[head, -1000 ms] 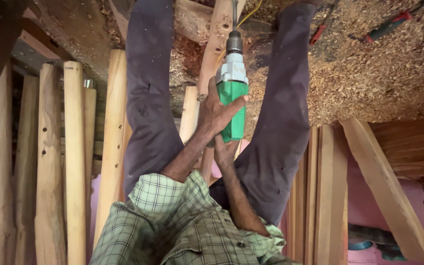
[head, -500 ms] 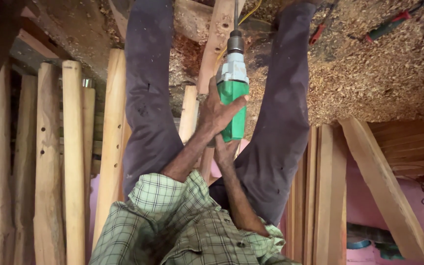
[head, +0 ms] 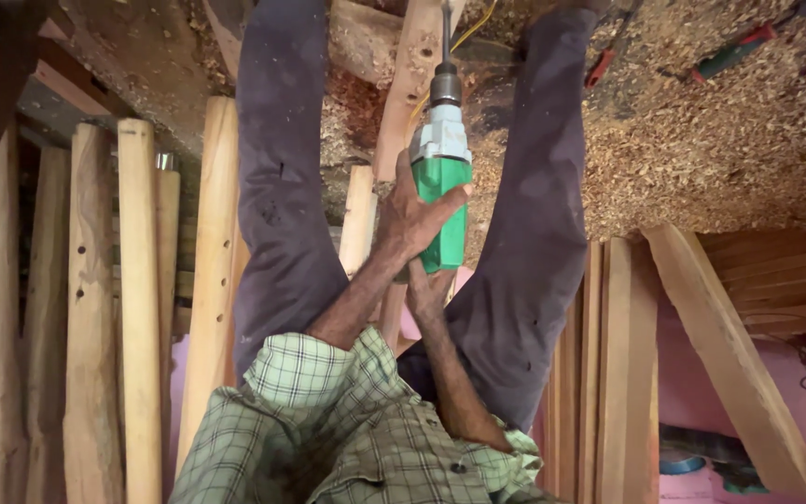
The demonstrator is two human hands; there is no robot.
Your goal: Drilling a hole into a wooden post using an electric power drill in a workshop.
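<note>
Many holed wooden posts (head: 137, 308) lean by a sawdust-strewn floor (head: 739, 140), while both hands, left hand (head: 409, 213) and right hand (head: 429, 289), clasp the green drill (head: 442, 187), seemingly steadying its bit on the plank (head: 412, 75) between the legs.

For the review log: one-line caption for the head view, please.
Both hands, left hand and right hand, grip a green drill on a wooden slat above sawdust.

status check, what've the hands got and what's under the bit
Left hand gripping green power drill body. Right hand on its rear end. Bit on pale wooden plank between the legs. Sawdust all over the floor.
</note>
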